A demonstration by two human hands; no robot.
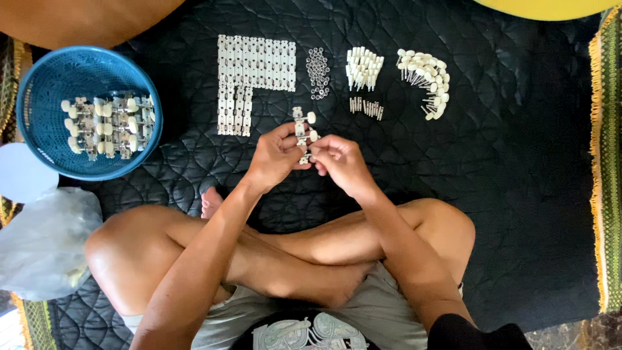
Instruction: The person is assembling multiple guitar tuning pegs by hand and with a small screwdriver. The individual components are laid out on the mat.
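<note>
A small metal plate with white knobs [302, 127], a partly built tuner strip, is held upright between both hands above my crossed legs. My left hand [275, 157] grips its left side and lower end. My right hand [339, 162] pinches its lower right, fingertips at a knob. Ahead on the black quilted mat [518, 168] lie rows of flat white metal plates [253, 71], a patch of small rings [317, 71], a bunch of white pegs [364, 68], short metal pins [367, 107] and a curved heap of white-knobbed pegs [427, 79].
A blue plastic basket [45, 84] at the left holds several finished strips with white knobs [109, 125]. A clear plastic bag [45, 240] lies at my left knee. A striped, fringed rug edge [606, 162] runs down the right side. A yellow object [551, 6] sits at the top right.
</note>
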